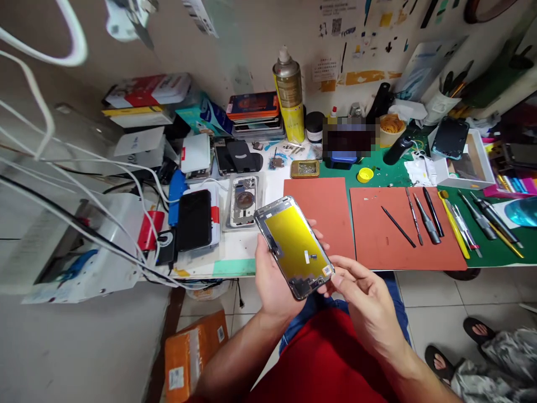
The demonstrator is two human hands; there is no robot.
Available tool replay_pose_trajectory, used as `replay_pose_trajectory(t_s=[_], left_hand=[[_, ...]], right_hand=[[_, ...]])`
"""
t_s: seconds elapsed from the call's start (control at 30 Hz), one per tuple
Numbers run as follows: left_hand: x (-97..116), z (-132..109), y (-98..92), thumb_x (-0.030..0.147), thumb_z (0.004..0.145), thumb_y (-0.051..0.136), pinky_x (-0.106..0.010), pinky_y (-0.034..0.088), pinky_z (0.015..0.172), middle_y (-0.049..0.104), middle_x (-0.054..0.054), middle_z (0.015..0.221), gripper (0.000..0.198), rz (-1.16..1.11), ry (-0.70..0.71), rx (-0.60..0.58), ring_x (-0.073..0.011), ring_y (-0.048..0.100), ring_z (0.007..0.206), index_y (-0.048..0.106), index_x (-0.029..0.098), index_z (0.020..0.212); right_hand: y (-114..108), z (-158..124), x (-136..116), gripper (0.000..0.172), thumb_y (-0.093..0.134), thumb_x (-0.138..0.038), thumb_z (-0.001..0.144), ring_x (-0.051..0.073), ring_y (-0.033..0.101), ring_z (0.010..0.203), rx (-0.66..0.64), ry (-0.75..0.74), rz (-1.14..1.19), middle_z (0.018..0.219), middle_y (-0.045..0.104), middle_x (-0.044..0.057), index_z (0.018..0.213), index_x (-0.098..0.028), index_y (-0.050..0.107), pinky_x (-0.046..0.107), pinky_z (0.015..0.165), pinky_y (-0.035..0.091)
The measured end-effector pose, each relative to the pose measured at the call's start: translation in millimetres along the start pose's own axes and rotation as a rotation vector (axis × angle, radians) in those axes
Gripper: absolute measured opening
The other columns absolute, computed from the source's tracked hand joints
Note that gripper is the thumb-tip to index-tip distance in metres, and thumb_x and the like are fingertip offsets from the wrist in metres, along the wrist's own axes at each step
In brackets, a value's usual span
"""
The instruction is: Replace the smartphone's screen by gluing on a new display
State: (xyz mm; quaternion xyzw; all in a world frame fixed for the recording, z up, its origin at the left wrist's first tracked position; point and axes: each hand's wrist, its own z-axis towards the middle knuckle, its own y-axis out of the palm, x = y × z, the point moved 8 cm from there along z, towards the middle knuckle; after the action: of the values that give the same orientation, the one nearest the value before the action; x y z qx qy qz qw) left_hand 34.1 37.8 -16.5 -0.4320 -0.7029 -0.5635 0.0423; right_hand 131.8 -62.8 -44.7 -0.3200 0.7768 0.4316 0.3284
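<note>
My left hand (274,277) grips a phone screen panel (293,245) from below, its yellow back side facing up, held above my lap in front of the table edge. My right hand (363,296) touches the panel's lower right corner with pinched fingertips, near a small white sticker. An opened phone frame (244,200) lies on the white part of the table just beyond the panel. A black phone (194,219) lies to its left.
Two red mats (321,215) lie on the green bench, the right mat (398,246) carrying several screwdrivers and picks (428,221). A spray can (290,95), stacked boxes and white cables (84,168) crowd the back and left. Another person's sandalled feet (457,347) are at the lower right.
</note>
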Motion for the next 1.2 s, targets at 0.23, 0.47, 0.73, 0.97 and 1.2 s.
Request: replay_pose_trajectory(t_s=[0.23, 0.47, 0.73, 0.97, 1.2], left_hand=[[-6.9, 2.2, 1.1, 0.066, 0.108, 0.02, -0.029, 0.06, 0.055, 0.078, -0.013, 0.1, 0.079, -0.003, -0.011, 0.01, -0.0252, 0.077, 0.082, 0.076, 0.013, 0.117], [-5.0, 2.8, -0.4, 0.067, 0.108, 0.02, -0.034, 0.066, 0.073, 0.078, -0.012, 0.099, 0.079, -0.014, 0.037, 0.018, -0.0243, 0.078, 0.085, 0.077, 0.013, 0.115], [-7.7, 1.1, -1.1, 0.068, 0.106, 0.031, -0.035, 0.065, 0.067, 0.077, -0.012, 0.097, 0.072, -0.025, 0.033, 0.062, -0.0261, 0.077, 0.082, 0.077, 0.013, 0.113], [-8.7, 1.9, -0.5, 0.066, 0.107, 0.024, -0.034, 0.064, 0.065, 0.077, -0.012, 0.094, 0.074, -0.043, 0.014, 0.089, -0.0249, 0.077, 0.078, 0.075, 0.014, 0.12], [-12.2, 2.2, -1.7, 0.066, 0.107, 0.021, -0.033, 0.064, 0.065, 0.076, -0.011, 0.093, 0.077, -0.065, -0.018, 0.116, -0.0239, 0.076, 0.078, 0.077, 0.014, 0.11]], right_hand=[[9.6, -2.8, 6.5, 0.03, 0.082, -0.04, 0.092, 0.015, 0.068, 0.077, 0.012, 0.021, 0.018, 0.087, 0.076, 0.004, 0.114, -0.02, 0.077, 0.029, 0.077, 0.057], [9.1, -1.7, 5.8, 0.025, 0.08, -0.04, 0.092, 0.015, 0.067, 0.075, 0.047, 0.005, 0.002, 0.084, 0.074, 0.004, 0.106, -0.019, 0.077, 0.03, 0.075, 0.059], [9.4, -6.5, 4.3, 0.025, 0.077, -0.04, 0.095, 0.014, 0.068, 0.077, 0.068, -0.009, -0.002, 0.085, 0.075, 0.003, 0.108, -0.019, 0.076, 0.03, 0.078, 0.058], [10.1, -6.1, 5.6, 0.024, 0.078, -0.039, 0.095, 0.014, 0.069, 0.076, 0.078, -0.003, 0.013, 0.083, 0.075, 0.003, 0.108, -0.02, 0.075, 0.027, 0.078, 0.057], [8.3, -6.3, 6.1, 0.026, 0.079, -0.041, 0.095, 0.014, 0.069, 0.074, 0.088, 0.002, -0.006, 0.081, 0.075, 0.003, 0.109, -0.019, 0.076, 0.027, 0.076, 0.058]])
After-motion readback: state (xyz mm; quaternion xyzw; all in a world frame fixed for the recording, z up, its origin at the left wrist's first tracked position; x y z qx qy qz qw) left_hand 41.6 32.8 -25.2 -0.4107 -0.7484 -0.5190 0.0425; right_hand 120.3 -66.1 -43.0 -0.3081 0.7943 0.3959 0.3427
